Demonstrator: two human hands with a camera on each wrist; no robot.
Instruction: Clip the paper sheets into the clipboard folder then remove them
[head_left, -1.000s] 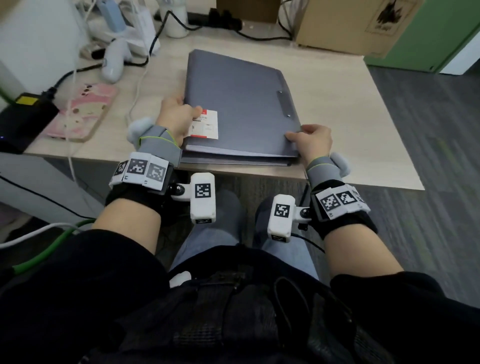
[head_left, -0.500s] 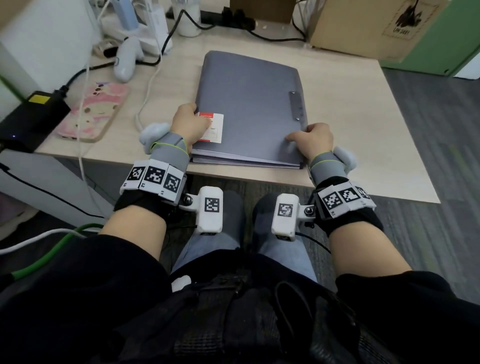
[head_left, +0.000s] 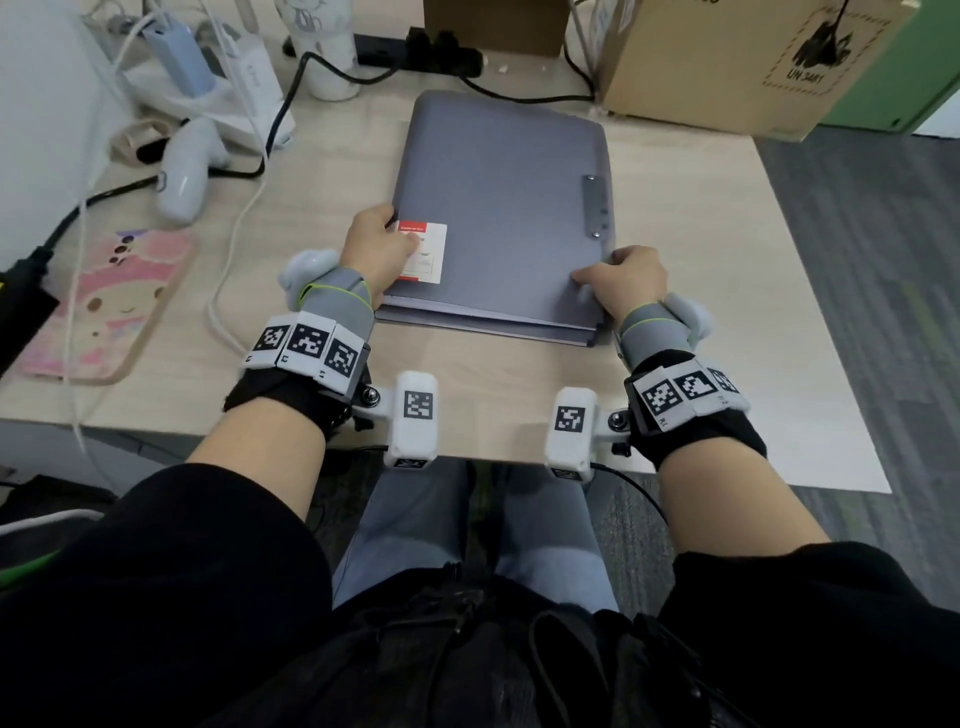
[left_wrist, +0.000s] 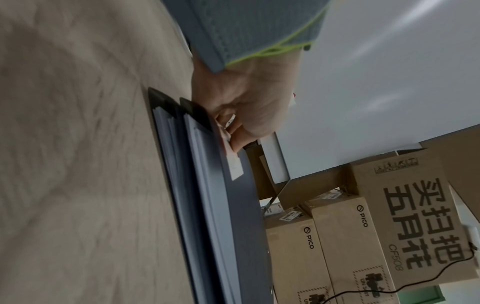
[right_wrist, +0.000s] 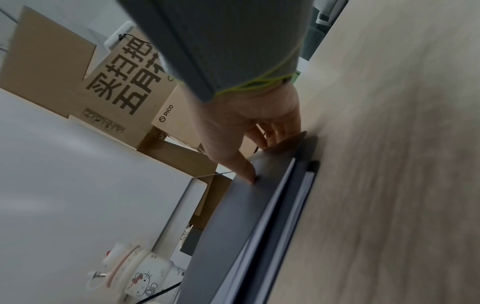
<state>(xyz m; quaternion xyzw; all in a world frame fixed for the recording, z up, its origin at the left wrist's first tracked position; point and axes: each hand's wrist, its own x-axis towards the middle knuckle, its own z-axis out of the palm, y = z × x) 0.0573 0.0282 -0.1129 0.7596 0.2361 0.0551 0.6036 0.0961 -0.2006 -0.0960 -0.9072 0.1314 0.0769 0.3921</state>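
Two grey clipboard folders (head_left: 498, 208) lie closed and stacked on the wooden desk, with a metal clip plate (head_left: 595, 206) showing at the right edge of the top one. My left hand (head_left: 376, 244) grips the left edge, thumb on the red and white label (head_left: 423, 252). My right hand (head_left: 623, 280) holds the near right corner, thumb pressed on the cover. In the left wrist view, the left hand (left_wrist: 249, 107) pinches the cover and white paper sheets (left_wrist: 202, 164) show between the covers. The right wrist view has the right hand (right_wrist: 246, 123) on the folder (right_wrist: 233, 226).
A pink-cased phone (head_left: 109, 306) lies at the left, with a white controller (head_left: 187, 171) and cables behind it. A cup (head_left: 322, 47) and a power strip (head_left: 415, 52) stand at the back, a cardboard box (head_left: 737, 67) at the back right. The desk's front edge (head_left: 467, 441) lies under my wrists.
Both hands have slid the stacked folders away from the desk's front edge and turned them squarer to me. The grips look the same.
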